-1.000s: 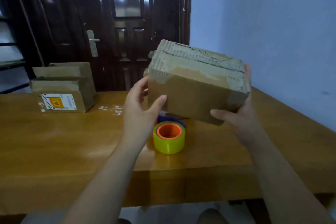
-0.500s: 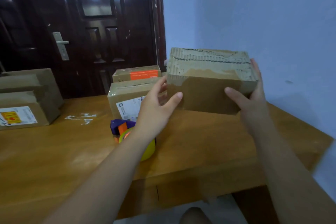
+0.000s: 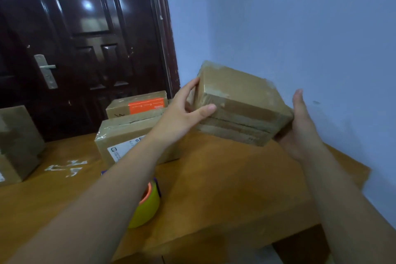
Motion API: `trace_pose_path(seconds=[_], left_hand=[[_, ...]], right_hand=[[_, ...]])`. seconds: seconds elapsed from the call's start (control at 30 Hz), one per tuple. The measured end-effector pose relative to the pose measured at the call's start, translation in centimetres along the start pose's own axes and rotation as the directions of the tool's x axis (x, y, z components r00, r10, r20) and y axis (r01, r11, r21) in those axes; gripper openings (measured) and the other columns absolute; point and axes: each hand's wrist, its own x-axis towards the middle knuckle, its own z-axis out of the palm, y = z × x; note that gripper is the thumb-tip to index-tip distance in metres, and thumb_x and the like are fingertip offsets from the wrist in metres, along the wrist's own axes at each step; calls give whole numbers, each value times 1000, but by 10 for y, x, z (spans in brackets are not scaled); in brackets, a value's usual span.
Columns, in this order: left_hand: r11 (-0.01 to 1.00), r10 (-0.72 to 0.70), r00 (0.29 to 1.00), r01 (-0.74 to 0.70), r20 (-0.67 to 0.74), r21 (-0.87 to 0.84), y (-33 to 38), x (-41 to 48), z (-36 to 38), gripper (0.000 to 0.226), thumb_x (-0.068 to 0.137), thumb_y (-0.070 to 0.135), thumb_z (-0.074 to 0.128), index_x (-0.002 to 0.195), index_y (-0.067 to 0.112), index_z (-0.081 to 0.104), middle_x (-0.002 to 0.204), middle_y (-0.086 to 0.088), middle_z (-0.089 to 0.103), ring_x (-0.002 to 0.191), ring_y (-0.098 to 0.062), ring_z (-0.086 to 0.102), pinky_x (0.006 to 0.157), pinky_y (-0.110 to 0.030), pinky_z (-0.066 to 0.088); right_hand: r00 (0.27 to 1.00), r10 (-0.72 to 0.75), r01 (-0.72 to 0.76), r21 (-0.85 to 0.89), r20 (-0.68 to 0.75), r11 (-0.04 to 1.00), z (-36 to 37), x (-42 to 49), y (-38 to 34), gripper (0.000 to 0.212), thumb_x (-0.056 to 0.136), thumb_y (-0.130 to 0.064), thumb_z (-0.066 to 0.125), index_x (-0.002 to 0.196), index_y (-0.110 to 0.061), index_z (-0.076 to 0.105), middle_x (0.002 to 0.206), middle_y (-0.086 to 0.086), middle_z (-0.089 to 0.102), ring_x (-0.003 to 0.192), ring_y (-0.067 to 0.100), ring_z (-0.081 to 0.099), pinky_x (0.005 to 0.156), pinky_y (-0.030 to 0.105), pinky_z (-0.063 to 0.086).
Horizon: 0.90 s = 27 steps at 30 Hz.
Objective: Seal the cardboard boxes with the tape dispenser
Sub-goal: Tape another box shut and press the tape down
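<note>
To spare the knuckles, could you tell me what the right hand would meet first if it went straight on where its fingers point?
Probably the pale blue wall: the right hand, supporting the taped brown cardboard box, points its fingers up and away towards it, though depth is unclear.

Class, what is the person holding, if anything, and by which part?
A cardboard box, by its two ends: the left hand grips the left end, the right hand supports the right end.
</note>
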Motion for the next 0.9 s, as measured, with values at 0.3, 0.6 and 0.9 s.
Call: trace_pose_path(seconds=[0.3, 0.6, 0.9], left_hand=[[968, -226, 959, 240, -172, 70, -21, 78, 3, 47, 80, 64, 58, 94, 20, 68, 82, 8, 71, 78, -13, 67, 73, -30, 53], [857, -511, 841, 480, -179, -189, -59, 128, -17, 55, 86, 42, 66, 124, 7, 46, 101, -6, 64, 65, -14, 69, 50, -30, 56], [709, -476, 856, 509, -201, 488, -94, 145, -28, 22, 88, 19, 64, 102, 1, 65, 105, -20, 66, 97, -36, 65, 86, -45, 53]], right_hand=[[996, 38, -44, -73, -75, 996, 16, 64, 3, 80, 67, -84, 42, 126, -33, 59, 123, -8, 64, 115, 12, 57, 104, 40, 33], [956, -18, -98, -373, -294, 923, 35, 143, 19, 21, 85, -48, 60, 91, -28, 58, 98, -11, 62, 93, 14, 58, 64, 27, 38], [952, 87, -233, -513, -294, 826, 57, 176, 58, 41, 88, -50, 57, 111, -17, 52, 114, 5, 57, 103, 28, 56, 84, 48, 54]])
